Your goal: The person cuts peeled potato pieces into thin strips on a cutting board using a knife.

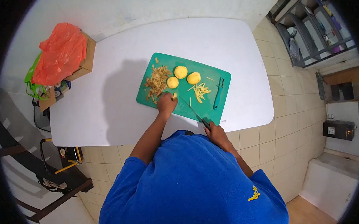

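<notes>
My right hand (216,133) is closed around the dark handle of a knife (194,112), whose blade points up and left over the green cutting board (177,60). My left hand (166,103) is closed on a small piece of potato (175,96) at the board's lower edge. Peeled potatoes lie near the board's middle: one (181,72) at the top, one (172,82) just above my left hand, one (193,78) to the right. Cut potato sticks (201,91) sit right of the blade. A heap of brown peels (157,79) covers the left side.
A peeler (219,94) lies along the board's right side. The board rests on a white table (121,43). At the table's left end stands a cardboard box (89,54) under a red plastic bag (62,53). A grey shelf rack (303,24) stands off to the right.
</notes>
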The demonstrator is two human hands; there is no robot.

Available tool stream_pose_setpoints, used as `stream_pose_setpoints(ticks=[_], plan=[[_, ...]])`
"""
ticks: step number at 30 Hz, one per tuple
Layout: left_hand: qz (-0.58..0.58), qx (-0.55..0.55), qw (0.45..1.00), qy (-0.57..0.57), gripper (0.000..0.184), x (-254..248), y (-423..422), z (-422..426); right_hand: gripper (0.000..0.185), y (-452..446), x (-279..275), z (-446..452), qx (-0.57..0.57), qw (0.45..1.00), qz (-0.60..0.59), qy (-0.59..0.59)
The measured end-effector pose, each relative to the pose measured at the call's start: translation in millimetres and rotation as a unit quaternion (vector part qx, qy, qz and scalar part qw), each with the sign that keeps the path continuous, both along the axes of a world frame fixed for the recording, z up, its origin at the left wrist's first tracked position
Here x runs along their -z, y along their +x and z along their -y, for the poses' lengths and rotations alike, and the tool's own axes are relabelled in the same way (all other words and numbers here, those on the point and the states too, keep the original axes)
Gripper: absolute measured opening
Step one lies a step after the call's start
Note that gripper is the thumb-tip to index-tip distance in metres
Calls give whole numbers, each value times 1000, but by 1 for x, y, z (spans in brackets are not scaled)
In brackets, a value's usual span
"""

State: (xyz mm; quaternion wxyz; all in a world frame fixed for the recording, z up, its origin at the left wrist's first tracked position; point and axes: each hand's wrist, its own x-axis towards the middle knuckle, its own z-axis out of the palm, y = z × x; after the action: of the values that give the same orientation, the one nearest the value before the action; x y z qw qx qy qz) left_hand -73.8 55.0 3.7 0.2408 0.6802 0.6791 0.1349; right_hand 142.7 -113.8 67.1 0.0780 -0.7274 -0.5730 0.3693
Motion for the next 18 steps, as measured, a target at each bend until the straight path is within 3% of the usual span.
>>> stream_pose_setpoints(ticks=[3,14,18], plan=[[12,17,999,-26,26,2,-1,-6,36,6,0,4,-26,999,-5,-39],[224,5,969,-101,28,53,-23,-18,33,23,20,-7,35,996,49,59],[276,-6,948,-160,23,27,-18,-16,33,20,11,-8,36,996,27,80]])
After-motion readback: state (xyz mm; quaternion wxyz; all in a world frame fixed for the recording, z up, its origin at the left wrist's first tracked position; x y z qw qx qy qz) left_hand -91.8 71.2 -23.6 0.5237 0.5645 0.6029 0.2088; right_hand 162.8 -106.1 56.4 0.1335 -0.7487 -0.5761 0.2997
